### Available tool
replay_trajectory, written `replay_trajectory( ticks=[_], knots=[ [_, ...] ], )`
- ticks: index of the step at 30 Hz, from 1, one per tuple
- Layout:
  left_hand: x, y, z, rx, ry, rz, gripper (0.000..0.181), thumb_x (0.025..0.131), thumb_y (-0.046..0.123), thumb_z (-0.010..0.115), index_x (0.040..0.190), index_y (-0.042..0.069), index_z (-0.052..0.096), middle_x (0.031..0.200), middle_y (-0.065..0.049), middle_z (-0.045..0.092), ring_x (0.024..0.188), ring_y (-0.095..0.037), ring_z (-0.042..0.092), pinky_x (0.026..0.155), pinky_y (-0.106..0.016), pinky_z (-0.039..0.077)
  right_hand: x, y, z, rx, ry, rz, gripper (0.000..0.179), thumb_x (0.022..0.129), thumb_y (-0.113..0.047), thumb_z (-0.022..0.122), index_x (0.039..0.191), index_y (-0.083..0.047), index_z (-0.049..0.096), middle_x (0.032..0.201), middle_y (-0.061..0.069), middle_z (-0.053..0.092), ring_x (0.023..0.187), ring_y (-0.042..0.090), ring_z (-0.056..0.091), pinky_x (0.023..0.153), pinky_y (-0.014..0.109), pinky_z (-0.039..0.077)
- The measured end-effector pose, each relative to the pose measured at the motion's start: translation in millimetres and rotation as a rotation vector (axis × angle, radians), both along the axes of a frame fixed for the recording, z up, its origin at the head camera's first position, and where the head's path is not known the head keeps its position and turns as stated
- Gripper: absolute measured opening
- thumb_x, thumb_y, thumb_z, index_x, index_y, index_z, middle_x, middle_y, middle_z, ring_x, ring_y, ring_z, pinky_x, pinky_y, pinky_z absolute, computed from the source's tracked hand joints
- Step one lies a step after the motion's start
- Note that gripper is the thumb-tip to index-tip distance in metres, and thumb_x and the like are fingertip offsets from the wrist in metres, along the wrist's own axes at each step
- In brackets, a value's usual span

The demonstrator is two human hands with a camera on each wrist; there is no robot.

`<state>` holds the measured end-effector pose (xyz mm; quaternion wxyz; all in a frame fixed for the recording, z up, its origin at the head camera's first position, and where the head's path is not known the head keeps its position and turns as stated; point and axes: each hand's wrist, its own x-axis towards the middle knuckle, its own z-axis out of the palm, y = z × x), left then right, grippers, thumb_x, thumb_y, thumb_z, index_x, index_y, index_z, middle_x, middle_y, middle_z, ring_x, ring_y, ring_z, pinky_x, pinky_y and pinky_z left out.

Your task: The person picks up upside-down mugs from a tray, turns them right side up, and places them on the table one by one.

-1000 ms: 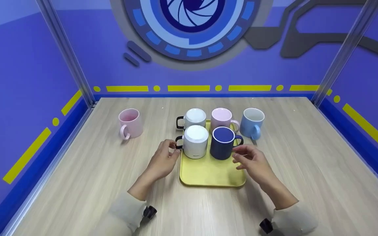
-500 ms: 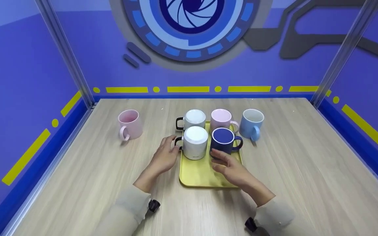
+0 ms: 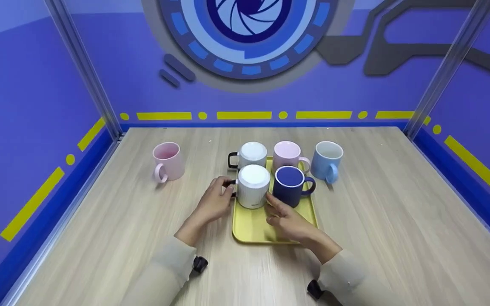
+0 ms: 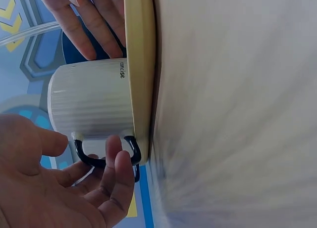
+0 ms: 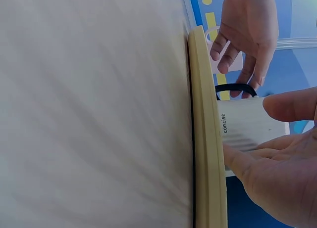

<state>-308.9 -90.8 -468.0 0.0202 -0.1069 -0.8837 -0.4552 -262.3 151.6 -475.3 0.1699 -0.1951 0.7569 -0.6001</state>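
A white ribbed mug (image 3: 253, 189) stands upside down at the left of the yellow tray (image 3: 251, 231), its lettering inverted. Beside its black handle (image 4: 94, 161) is my left hand (image 3: 213, 202); in the left wrist view its fingertips overlap the handle and the thumb stays apart. On the mug's other side, my right hand (image 3: 294, 225) reaches over the tray with fingers extended by the mug wall. Whether the right fingertips touch the mug is hard to tell. A navy mug (image 3: 287, 191) stands just right of the white one, behind the right hand.
Another white mug (image 3: 252, 154) and a pale pink mug (image 3: 286, 155) are at the tray's far end. Left of the tray stands a pink mug (image 3: 170, 163), and a light blue mug (image 3: 326, 163) is to the right. Patterned panels (image 3: 211, 97) enclose the table.
My right hand has moved left from the navy mug's handle, past its front, to the white mug's right side. My left hand has stayed by the black handle, shifting slightly. The mugs look unmoved.
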Motion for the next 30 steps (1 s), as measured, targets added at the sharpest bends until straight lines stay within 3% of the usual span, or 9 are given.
replay_trajectory(
  ticks=[2, 5, 8, 10, 15, 22, 30],
  knots=[
    [-1.1, -0.7, 0.9, 0.001, -0.023, -0.016, 0.027, 0.11, 0.02, 0.044, 0.127, 0.005, 0.058, 0.125, -0.015, 0.058, 0.119, -0.029, 0.057, 0.108, -0.047, 0.046, -0.1, -0.4, 0.2, 0.006, 0.002, -0.002, 0.075, 0.098, 0.003, 0.048, 0.161, 0.01, 0.007, 0.167, 0.034, 0.011, 0.152, 0.053, 0.022, 0.122, 0.06, 0.032],
    [-3.3, -1.1, 1.8, 0.042, -0.096, -0.056, 0.024, 0.112, 0.021, 0.04, 0.121, 0.006, 0.056, 0.112, -0.014, 0.058, 0.097, -0.024, 0.059, 0.085, -0.039, 0.052, -0.2, -0.9, 0.6, 0.015, 0.0, -0.01, 0.076, 0.098, 0.003, 0.049, 0.161, 0.008, 0.008, 0.167, 0.033, 0.012, 0.153, 0.052, 0.023, 0.122, 0.059, 0.033],
    [-4.6, -0.7, 3.1, 0.092, -0.167, -0.083, 0.024, 0.112, 0.021, 0.037, 0.115, 0.005, 0.054, 0.097, -0.011, 0.055, 0.077, -0.019, 0.055, 0.065, -0.029, 0.046, -0.5, -1.3, 0.7, 0.021, -0.005, -0.016, 0.077, 0.097, 0.003, 0.05, 0.162, 0.007, 0.007, 0.168, 0.032, 0.012, 0.153, 0.052, 0.023, 0.122, 0.059, 0.032],
    [-4.8, 0.1, 3.6, 0.103, -0.187, -0.092, 0.024, 0.112, 0.02, 0.036, 0.111, 0.004, 0.054, 0.091, -0.008, 0.052, 0.07, -0.017, 0.052, 0.059, -0.027, 0.043, -0.5, -1.4, 0.9, 0.02, -0.012, -0.012, 0.079, 0.097, 0.003, 0.05, 0.162, 0.006, 0.006, 0.169, 0.031, 0.01, 0.154, 0.051, 0.021, 0.123, 0.059, 0.03],
    [-1.6, 3.5, 4.1, 0.087, -0.166, -0.105, 0.027, 0.112, 0.021, 0.037, 0.103, 0.001, 0.054, 0.083, -0.002, 0.046, 0.067, -0.016, 0.049, 0.059, -0.026, 0.043, -0.6, -0.2, 2.2, -0.007, -0.03, 0.006, 0.081, 0.097, 0.003, 0.05, 0.163, 0.005, 0.002, 0.169, 0.03, 0.007, 0.155, 0.049, 0.017, 0.124, 0.059, 0.027],
    [9.1, 10.0, 3.5, 0.021, -0.084, -0.102, 0.027, 0.112, 0.021, 0.038, 0.099, 0.004, 0.054, 0.084, 0.0, 0.047, 0.077, -0.017, 0.047, 0.069, -0.029, 0.039, 2.3, 6.2, 3.8, -0.019, -0.056, 0.028, 0.081, 0.1, 0.002, 0.049, 0.162, 0.004, -0.002, 0.168, 0.032, 0.008, 0.155, 0.049, 0.017, 0.124, 0.06, 0.027],
    [27.7, 13.7, 13.8, 0.045, -0.041, -0.07, 0.027, 0.112, 0.022, 0.039, 0.097, 0.006, 0.054, 0.088, -0.004, 0.053, 0.08, -0.017, 0.048, 0.071, -0.03, 0.04, 7.2, 12.5, 13.9, -0.034, 0.0, 0.053, 0.076, 0.102, 0.001, 0.048, 0.162, 0.007, 0.003, 0.17, 0.029, 0.005, 0.156, 0.049, 0.015, 0.124, 0.058, 0.03]
  ],
)
